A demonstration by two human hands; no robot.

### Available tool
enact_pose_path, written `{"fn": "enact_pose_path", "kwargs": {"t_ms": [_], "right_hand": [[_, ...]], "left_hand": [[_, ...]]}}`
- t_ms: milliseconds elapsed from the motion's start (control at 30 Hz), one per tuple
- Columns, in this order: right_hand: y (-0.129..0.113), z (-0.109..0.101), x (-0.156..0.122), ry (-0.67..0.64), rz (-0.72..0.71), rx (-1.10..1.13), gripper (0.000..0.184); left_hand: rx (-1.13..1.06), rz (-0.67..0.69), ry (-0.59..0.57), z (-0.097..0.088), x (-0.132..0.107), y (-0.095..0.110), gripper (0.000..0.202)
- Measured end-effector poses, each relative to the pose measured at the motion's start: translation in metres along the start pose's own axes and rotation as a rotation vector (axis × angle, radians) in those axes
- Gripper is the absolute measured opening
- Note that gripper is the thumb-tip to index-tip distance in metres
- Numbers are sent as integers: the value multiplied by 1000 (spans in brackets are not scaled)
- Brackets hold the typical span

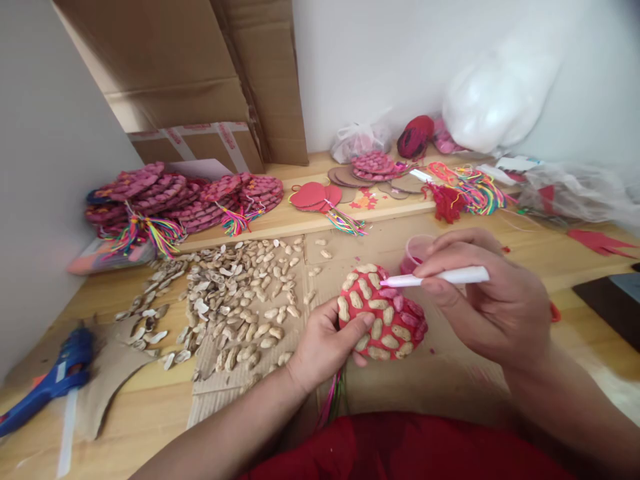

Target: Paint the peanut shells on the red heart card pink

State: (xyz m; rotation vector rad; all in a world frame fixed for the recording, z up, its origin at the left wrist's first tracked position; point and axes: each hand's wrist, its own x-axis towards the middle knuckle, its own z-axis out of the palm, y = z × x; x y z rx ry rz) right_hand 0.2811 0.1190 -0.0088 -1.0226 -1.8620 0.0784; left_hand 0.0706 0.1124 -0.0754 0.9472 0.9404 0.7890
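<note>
My left hand grips the left edge of a red disc, with the thumb on top. Peanut shells cover the disc: those on its right side are coloured pink, the others are plain tan. Multicoloured tassel strands hang below it. Between the thumb and fingers of my right hand is a white marker, its pink tip at the disc's upper edge, by the shells. Just behind that hand stands a small clear cup with dark pink liquid, partly hidden by my fingers.
Loose peanut shells spread over cardboard at left. A blue glue gun lies far left. On the raised shelf are stacks of pink peanut discs, red discs and tassels. A dark flat object sits at right.
</note>
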Motion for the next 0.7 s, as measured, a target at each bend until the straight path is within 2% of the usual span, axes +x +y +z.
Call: {"fn": "enact_pose_path", "kwargs": {"t_ms": [133, 300, 567, 700], "right_hand": [[3, 3, -1, -49, -34, -58, 16], [5, 4, -2, -82, -10, -66, 15], [9, 6, -4, -25, 17, -11, 21], [9, 6, -5, 10, 33, -14, 17]], "left_hand": [[22, -9, 14, 0, -1, 1, 48], [35, -16, 13, 0, -2, 1, 46], [29, -15, -9, 0, -1, 2, 45], [51, -10, -25, 1, -2, 1, 43]]}}
